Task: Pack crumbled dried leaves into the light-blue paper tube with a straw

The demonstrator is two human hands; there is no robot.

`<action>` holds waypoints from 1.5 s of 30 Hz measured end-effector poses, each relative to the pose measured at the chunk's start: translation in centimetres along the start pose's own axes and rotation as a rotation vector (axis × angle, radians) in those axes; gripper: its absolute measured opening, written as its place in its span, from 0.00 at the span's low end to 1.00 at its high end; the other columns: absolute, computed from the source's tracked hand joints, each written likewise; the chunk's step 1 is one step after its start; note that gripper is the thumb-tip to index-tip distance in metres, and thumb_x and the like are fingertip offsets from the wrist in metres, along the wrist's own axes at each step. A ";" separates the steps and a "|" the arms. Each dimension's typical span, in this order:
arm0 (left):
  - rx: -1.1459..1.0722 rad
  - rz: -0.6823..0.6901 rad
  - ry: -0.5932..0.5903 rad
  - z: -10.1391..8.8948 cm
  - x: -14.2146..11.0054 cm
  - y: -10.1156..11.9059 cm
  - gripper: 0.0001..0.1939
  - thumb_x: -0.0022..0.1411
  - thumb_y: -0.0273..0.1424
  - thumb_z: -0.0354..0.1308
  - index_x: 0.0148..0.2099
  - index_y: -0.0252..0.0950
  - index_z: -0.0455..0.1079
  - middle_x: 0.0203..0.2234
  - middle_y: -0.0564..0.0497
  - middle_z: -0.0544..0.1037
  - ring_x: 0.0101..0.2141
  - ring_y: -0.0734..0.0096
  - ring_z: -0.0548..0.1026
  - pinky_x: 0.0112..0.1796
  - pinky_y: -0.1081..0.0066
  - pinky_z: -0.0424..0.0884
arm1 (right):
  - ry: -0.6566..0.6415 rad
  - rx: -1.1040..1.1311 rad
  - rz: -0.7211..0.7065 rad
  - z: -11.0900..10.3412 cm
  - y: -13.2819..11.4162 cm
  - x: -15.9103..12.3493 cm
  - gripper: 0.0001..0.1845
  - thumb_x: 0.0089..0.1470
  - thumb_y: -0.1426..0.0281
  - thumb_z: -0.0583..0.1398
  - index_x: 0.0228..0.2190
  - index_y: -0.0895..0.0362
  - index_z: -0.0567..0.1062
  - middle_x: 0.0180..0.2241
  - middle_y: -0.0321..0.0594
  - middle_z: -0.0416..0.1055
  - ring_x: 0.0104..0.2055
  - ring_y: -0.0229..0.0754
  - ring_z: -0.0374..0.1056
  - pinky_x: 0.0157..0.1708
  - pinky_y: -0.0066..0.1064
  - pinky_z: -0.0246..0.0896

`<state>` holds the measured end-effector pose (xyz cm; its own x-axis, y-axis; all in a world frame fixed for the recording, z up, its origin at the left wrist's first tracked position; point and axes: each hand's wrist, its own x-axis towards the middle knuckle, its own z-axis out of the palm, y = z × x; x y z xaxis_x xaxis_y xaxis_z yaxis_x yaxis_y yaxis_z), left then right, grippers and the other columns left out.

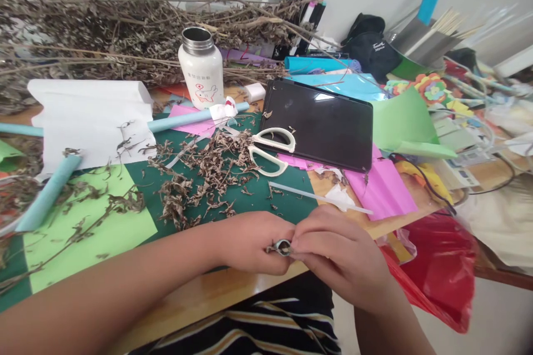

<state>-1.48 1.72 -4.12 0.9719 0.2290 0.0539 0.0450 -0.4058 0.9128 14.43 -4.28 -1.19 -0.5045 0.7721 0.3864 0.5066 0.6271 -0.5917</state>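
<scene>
Near the table's front edge, my left hand (258, 241) is wrapped round a light-blue paper tube (287, 243), most of it hidden in the fist. Dry leaf bits sit in and beside the tube's open end. The fingers of my right hand (343, 252) are pressed together at the tube's rim; whether they also hold a leaf is hidden. Beyond my hands, a pile of dried leaves (212, 169) lies on the green cutting mat (291, 202). White-handled scissors (270, 169) rest at the pile's right side, their blades covered by leaves.
Bundles of dried stems (125, 28) fill the back. An uncapped white bottle (200, 75) stands before them, and a black tablet (320, 125) lies right of it. Blue paper rolls (50, 191), green paper (91, 227) and white paper (91, 122) lie left. A red bag (441, 266) hangs right.
</scene>
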 end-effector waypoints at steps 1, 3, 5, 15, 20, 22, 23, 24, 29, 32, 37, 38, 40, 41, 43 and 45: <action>0.003 -0.003 0.000 0.0 0.0 0.1 0.08 0.43 0.21 0.47 0.22 0.35 0.49 0.16 0.59 0.54 0.19 0.79 0.56 0.22 0.79 0.54 | -0.003 -0.005 -0.004 -0.1 0.0 0.1 0.07 0.47 0.79 0.56 0.29 0.57 0.67 0.29 0.37 0.69 0.30 0.34 0.61 0.30 0.30 0.55; 0.013 -0.013 -0.006 0.0 0.0 0.2 0.08 0.43 0.21 0.47 0.21 0.35 0.49 0.16 0.58 0.54 0.19 0.79 0.55 0.22 0.79 0.54 | -0.007 -0.025 -0.016 -0.1 -0.1 0.2 0.07 0.47 0.79 0.55 0.29 0.56 0.68 0.28 0.37 0.68 0.29 0.34 0.61 0.29 0.31 0.55; 0.015 -0.016 -0.010 0.0 0.0 0.2 0.09 0.43 0.22 0.47 0.20 0.35 0.48 0.15 0.58 0.54 0.19 0.79 0.55 0.21 0.78 0.54 | -0.008 -0.065 -0.032 0.0 -0.2 0.2 0.08 0.47 0.79 0.55 0.30 0.56 0.68 0.28 0.37 0.68 0.29 0.35 0.60 0.29 0.31 0.54; 0.024 -0.017 0.054 0.3 -0.1 -0.1 0.07 0.47 0.23 0.48 0.22 0.35 0.51 0.16 0.58 0.56 0.20 0.79 0.56 0.22 0.79 0.54 | 0.159 0.069 0.015 -0.2 -0.6 -0.2 0.09 0.46 0.80 0.53 0.31 0.57 0.67 0.28 0.39 0.66 0.30 0.37 0.62 0.30 0.33 0.59; 0.060 -0.052 0.087 0.2 -0.3 0.2 0.07 0.53 0.28 0.48 0.25 0.35 0.54 0.17 0.58 0.59 0.20 0.79 0.57 0.23 0.78 0.55 | 0.469 0.527 0.327 1.1 0.3 -1.9 0.07 0.50 0.78 0.50 0.31 0.55 0.64 0.30 0.38 0.69 0.23 0.34 0.66 0.21 0.28 0.63; 0.065 -0.056 0.090 0.1 -0.3 0.2 0.07 0.53 0.29 0.49 0.25 0.35 0.54 0.17 0.58 0.58 0.20 0.79 0.57 0.23 0.78 0.55 | 0.472 0.517 0.419 1.7 1.1 -2.4 0.05 0.51 0.76 0.50 0.30 0.54 0.62 0.28 0.36 0.69 0.18 0.32 0.64 0.18 0.26 0.62; 0.067 -0.056 0.089 0.1 -0.3 0.2 0.07 0.53 0.29 0.49 0.25 0.35 0.54 0.17 0.58 0.58 0.20 0.79 0.56 0.23 0.78 0.54 | 0.460 0.426 0.445 2.0 1.5 -2.6 0.05 0.52 0.76 0.50 0.30 0.54 0.62 0.26 0.35 0.69 0.18 0.31 0.63 0.17 0.26 0.62; 0.071 -0.056 0.089 0.1 -0.3 0.2 0.07 0.54 0.29 0.49 0.25 0.35 0.54 0.17 0.58 0.58 0.20 0.79 0.56 0.23 0.78 0.54 | 0.437 0.309 0.460 2.1 1.9 -2.7 0.04 0.52 0.75 0.50 0.30 0.54 0.62 0.25 0.34 0.68 0.18 0.31 0.64 0.18 0.25 0.62; 0.086 -0.090 0.080 0.2 -0.3 0.2 0.09 0.54 0.31 0.48 0.24 0.35 0.53 0.16 0.59 0.57 0.20 0.79 0.56 0.22 0.78 0.53 | 0.302 -0.053 0.443 2.5 3.5 -3.1 0.03 0.48 0.75 0.55 0.25 0.56 0.67 0.20 0.33 0.67 0.23 0.35 0.65 0.23 0.26 0.62; 0.076 -0.090 0.076 0.2 -0.4 0.3 0.09 0.55 0.30 0.48 0.24 0.35 0.53 0.16 0.59 0.56 0.19 0.79 0.55 0.22 0.78 0.53 | 0.277 -0.145 0.402 2.7 4.0 -3.2 0.03 0.48 0.75 0.54 0.26 0.56 0.68 0.23 0.35 0.69 0.26 0.35 0.66 0.25 0.27 0.63; 0.071 -0.092 0.071 0.0 -0.3 0.5 0.09 0.55 0.30 0.47 0.24 0.35 0.53 0.16 0.59 0.56 0.20 0.79 0.55 0.22 0.78 0.53 | 0.183 -0.316 0.302 3.0 5.0 -3.7 0.06 0.47 0.76 0.55 0.25 0.56 0.71 0.29 0.39 0.71 0.33 0.40 0.65 0.33 0.33 0.60; 0.071 -0.099 0.069 0.0 -0.3 0.6 0.09 0.55 0.30 0.47 0.24 0.35 0.53 0.16 0.59 0.56 0.20 0.79 0.55 0.22 0.78 0.53 | 0.169 -0.349 0.297 3.0 5.0 -3.9 0.06 0.47 0.75 0.55 0.26 0.56 0.72 0.29 0.39 0.71 0.32 0.40 0.65 0.33 0.35 0.60; 0.071 -0.110 0.064 -0.1 -0.3 0.6 0.09 0.55 0.31 0.47 0.24 0.35 0.53 0.17 0.58 0.57 0.20 0.79 0.56 0.23 0.77 0.54 | 0.142 -0.395 0.294 2.8 5.0 -4.2 0.06 0.48 0.73 0.56 0.28 0.56 0.73 0.28 0.41 0.70 0.32 0.42 0.63 0.32 0.36 0.58; 0.071 -0.112 0.065 -0.1 -0.3 0.6 0.09 0.55 0.31 0.47 0.24 0.35 0.53 0.17 0.58 0.57 0.20 0.79 0.56 0.23 0.77 0.54 | 0.123 -0.410 0.292 2.6 4.9 -4.3 0.06 0.47 0.73 0.56 0.29 0.56 0.73 0.29 0.41 0.70 0.32 0.42 0.63 0.32 0.37 0.58; 0.074 -0.116 0.062 -0.1 -0.4 0.5 0.09 0.54 0.30 0.47 0.24 0.35 0.53 0.17 0.58 0.58 0.21 0.78 0.56 0.24 0.77 0.55 | 0.059 -0.441 0.285 2.1 4.6 -4.5 0.09 0.48 0.71 0.56 0.33 0.57 0.73 0.30 0.43 0.69 0.33 0.42 0.62 0.32 0.37 0.58; 0.075 -0.121 0.059 0.0 -0.4 0.5 0.09 0.54 0.31 0.46 0.24 0.35 0.53 0.17 0.58 0.58 0.21 0.78 0.57 0.24 0.77 0.55 | -0.037 -0.474 0.278 1.4 4.4 -4.6 0.11 0.49 0.71 0.54 0.37 0.57 0.71 0.32 0.44 0.67 0.35 0.42 0.62 0.32 0.36 0.59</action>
<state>-1.81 1.49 -3.71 0.9432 0.3310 -0.0294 0.1806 -0.4363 0.8815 17.97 -5.22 -6.59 -0.3266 0.9167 0.2304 0.8796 0.3840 -0.2810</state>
